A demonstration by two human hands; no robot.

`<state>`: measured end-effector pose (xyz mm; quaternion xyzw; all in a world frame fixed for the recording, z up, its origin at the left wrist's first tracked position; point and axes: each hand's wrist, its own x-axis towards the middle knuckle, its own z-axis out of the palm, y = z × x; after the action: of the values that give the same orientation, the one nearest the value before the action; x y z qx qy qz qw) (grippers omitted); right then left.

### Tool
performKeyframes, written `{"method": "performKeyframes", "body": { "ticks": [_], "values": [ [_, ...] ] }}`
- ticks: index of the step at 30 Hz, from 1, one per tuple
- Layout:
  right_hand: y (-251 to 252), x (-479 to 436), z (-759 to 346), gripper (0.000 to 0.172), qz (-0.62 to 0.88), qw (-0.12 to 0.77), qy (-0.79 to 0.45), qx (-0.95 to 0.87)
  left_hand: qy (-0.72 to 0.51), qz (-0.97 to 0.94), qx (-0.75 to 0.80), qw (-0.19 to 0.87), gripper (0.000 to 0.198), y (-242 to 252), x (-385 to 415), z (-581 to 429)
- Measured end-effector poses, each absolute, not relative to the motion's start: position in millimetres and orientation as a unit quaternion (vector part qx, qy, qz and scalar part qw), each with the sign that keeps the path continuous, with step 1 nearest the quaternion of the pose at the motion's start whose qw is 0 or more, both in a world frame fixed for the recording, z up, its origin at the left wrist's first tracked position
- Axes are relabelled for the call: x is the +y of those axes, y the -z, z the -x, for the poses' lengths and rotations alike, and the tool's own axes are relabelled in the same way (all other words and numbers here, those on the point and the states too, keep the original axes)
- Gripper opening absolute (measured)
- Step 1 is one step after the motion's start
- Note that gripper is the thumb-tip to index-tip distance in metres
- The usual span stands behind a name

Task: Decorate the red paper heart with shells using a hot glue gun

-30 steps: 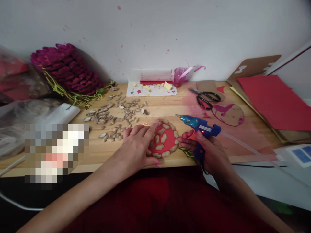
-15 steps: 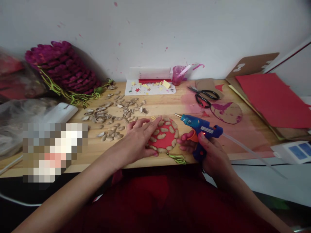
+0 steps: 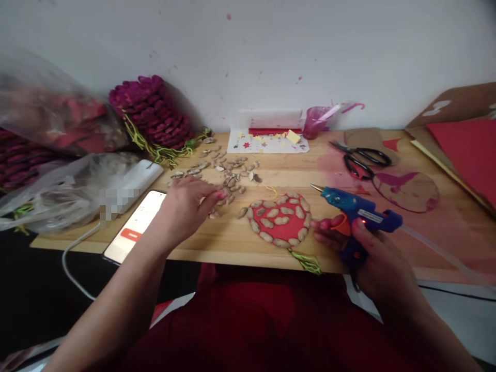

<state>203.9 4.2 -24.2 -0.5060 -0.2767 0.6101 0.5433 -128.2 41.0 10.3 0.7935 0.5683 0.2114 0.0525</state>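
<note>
My right hand (image 3: 382, 258) grips a blue glue gun (image 3: 356, 212) with a finger by its orange trigger. Its metal nozzle points left, above the table, and a clear glue stick (image 3: 442, 248) trails from its back. My left hand (image 3: 189, 204) is over the loose peanuts (image 3: 232, 175), thumb and fingers drawn together; what they hold, if anything, is hidden. Between my hands lies a red heart-shaped piece (image 3: 290, 230), edged with peanuts and with several more on its face. A yellow loop (image 3: 272, 192) shows at its top and a green tassel (image 3: 308, 262) at its lower tip.
Left are a lit phone (image 3: 134, 232), a white power strip (image 3: 141, 178), plastic bags (image 3: 58, 191) and a magenta woven bundle (image 3: 153, 113). Farther back are star cutouts on paper (image 3: 267, 145) and a pink cup (image 3: 314, 124). Scissors (image 3: 362, 157), cardboard (image 3: 411, 191) and red sheets (image 3: 473, 155) lie right.
My left hand has left the heart and moved left to the loose peanuts, its fingers drawing together. The view has turned left, bringing the phone into sight. My right hand still holds the glue gun.
</note>
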Motion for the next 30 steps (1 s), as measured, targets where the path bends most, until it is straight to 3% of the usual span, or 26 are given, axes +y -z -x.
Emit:
{"method": "performKeyframes", "body": {
  "ticks": [9, 15, 21, 30],
  "values": [
    [21, 15, -197, 0.033, 0.520, 0.550, -0.604, -0.250, -0.213, -0.815, 0.536, 0.062, 0.016, 10, 26, 115],
    [21, 8, -199, 0.033, 0.519, 0.540, -0.616, -0.245, -0.200, -0.818, 0.537, 0.052, 0.027, 13, 20, 103],
    [18, 2, -199, 0.029, 0.520, 0.530, -0.622, -0.248, -0.190, -0.831, 0.509, 0.115, 0.016, 17, 11, 93],
    [17, -2, -198, 0.035, 0.528, 0.517, -0.638, -0.218, -0.197, -0.802, 0.564, -0.007, 0.031, 11, 21, 107]
  ]
}}
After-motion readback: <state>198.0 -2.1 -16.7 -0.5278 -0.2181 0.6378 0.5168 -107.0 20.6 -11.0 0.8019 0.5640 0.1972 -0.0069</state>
